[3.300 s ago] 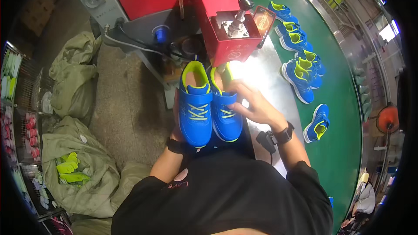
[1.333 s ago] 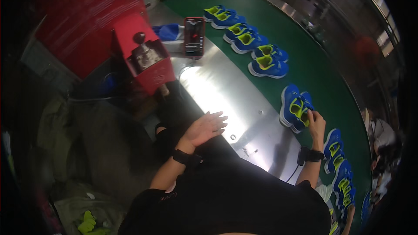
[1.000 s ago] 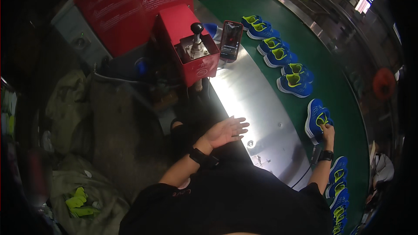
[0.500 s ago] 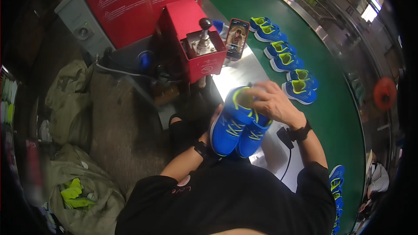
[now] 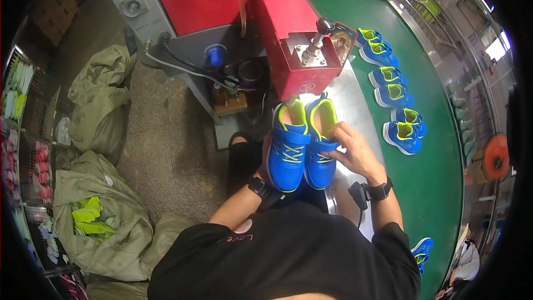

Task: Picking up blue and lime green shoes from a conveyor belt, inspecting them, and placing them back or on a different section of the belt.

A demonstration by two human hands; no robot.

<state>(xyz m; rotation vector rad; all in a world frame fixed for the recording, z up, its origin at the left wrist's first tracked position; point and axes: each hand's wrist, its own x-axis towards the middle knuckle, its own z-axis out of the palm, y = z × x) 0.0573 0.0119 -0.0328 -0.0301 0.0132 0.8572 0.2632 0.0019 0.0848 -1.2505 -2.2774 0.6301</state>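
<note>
A pair of blue sneakers with yellow-green linings and laces is held side by side in front of me, toes toward me. My left hand [image 5: 265, 161] grips the outer side of the left sneaker [image 5: 285, 161]; most of its fingers are hidden behind the shoe. On the right sneaker [image 5: 319, 171], my right hand [image 5: 358, 154] has its thumb and fingers at the strap and collar edge. The heels are close below the head of a red machine [image 5: 288, 28], which has a black-knobbed metal lever [image 5: 316, 41] on top.
A green conveyor belt [image 5: 355, 11] on the right carries several blue sneakers [image 5: 394, 94]. Beside the machine head leans a phone [image 5: 344, 39]. Olive sacks [image 5: 105, 244] stand on the left floor, one holding yellow-green pieces. Loaded racks [image 5: 41, 155] line the far left.
The sneakers have turned upright and moved closer under the machine head. My right hand has gone from the shoe openings down to the right sneaker's strap. The whole view has shifted.
</note>
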